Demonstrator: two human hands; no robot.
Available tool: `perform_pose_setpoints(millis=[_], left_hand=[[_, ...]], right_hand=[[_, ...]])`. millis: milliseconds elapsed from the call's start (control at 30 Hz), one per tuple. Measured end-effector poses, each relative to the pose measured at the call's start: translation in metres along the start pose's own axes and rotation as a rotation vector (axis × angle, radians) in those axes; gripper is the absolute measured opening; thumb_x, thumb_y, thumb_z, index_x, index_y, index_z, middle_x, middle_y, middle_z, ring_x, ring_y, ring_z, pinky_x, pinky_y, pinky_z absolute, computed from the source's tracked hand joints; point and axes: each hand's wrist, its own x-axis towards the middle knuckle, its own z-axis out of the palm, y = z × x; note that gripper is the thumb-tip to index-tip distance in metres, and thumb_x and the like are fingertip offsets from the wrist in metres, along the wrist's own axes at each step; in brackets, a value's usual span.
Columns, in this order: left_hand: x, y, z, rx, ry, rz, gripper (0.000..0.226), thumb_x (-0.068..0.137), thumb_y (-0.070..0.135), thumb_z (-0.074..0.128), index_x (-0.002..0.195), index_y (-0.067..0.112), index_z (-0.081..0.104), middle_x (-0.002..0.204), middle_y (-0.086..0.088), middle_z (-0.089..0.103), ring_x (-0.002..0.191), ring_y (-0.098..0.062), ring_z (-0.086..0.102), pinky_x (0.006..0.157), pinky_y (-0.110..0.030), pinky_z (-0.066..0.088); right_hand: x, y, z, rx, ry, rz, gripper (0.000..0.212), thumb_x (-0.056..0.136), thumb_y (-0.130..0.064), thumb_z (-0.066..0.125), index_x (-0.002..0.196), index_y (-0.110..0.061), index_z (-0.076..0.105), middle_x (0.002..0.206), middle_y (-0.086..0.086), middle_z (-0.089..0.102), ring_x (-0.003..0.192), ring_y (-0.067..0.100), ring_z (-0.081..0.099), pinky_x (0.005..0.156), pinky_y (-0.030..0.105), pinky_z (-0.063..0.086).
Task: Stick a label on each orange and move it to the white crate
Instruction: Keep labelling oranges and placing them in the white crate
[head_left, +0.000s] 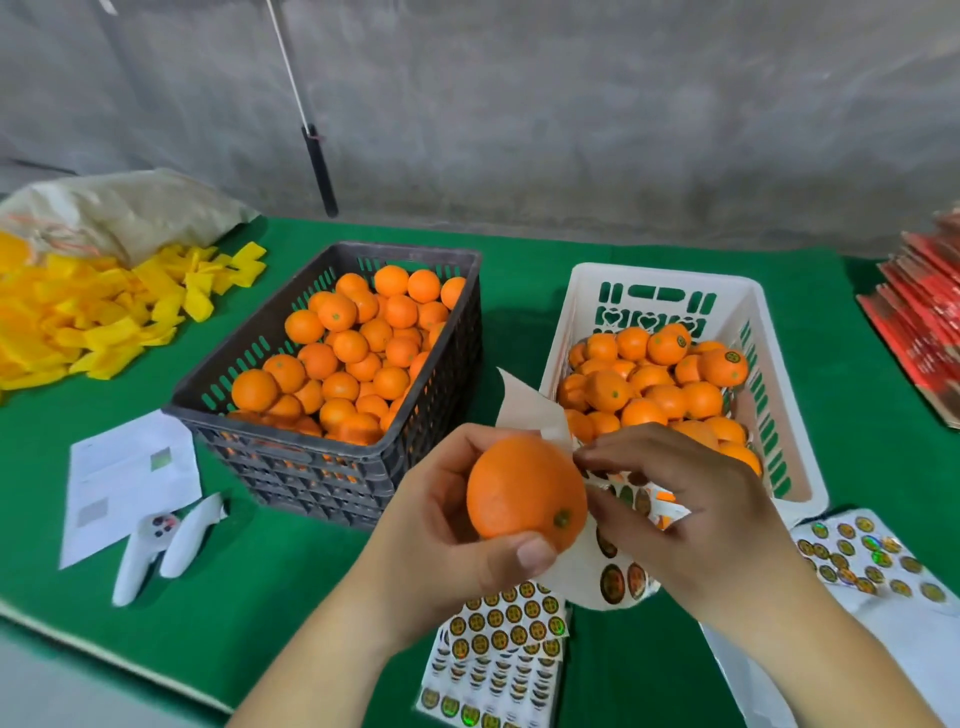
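Here left hand (441, 525) holds orange (524, 491).

The left hand (441, 525) gripped an orange (524, 491) above the green counter (291, 566), the right hand (691, 514) pinched at a sticker sheet (597, 571) beside it, the white crate (670, 280) already holding labelled oranges.
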Motion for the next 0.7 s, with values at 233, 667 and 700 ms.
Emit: perform_pose_setpoints(millis=[233,667,700], left_hand=[[-0.005,-0.004,0.007,-0.059,-0.037,0.032,0.076,0.063,0.055,0.095,0.126,0.023,0.064,0.121,-0.005,0.069,0.105,-0.026,0.071,0.081,-0.029,0.057],[0.005,-0.006,0.006,-0.044,-0.017,-0.011,0.077,0.059,0.056,0.095,0.123,0.025,0.065,0.127,0.004,0.068,0.107,-0.021,0.071,0.079,-0.026,0.058],[0.006,-0.007,0.006,-0.038,-0.026,-0.020,0.077,0.059,0.054,0.096,0.123,0.024,0.064,0.127,0.003,0.069,0.107,-0.021,0.072,0.080,-0.027,0.058]], right_hand=[[-0.002,-0.009,-0.006,0.184,-0.037,0.162,0.009,0.091,-0.038,0.080,0.090,-0.030,0.077,0.087,-0.014,0.072,0.079,0.006,0.067,0.067,0.007,0.045],[-0.001,-0.012,-0.006,0.268,0.422,0.240,0.011,0.093,-0.038,0.072,0.101,-0.037,0.079,0.089,-0.014,0.075,0.076,0.006,0.067,0.072,0.017,0.052],[-0.002,-0.019,-0.004,0.128,0.351,0.110,0.014,0.096,-0.034,0.067,0.104,-0.037,0.078,0.095,-0.017,0.074,0.083,0.003,0.068,0.075,0.012,0.050]])
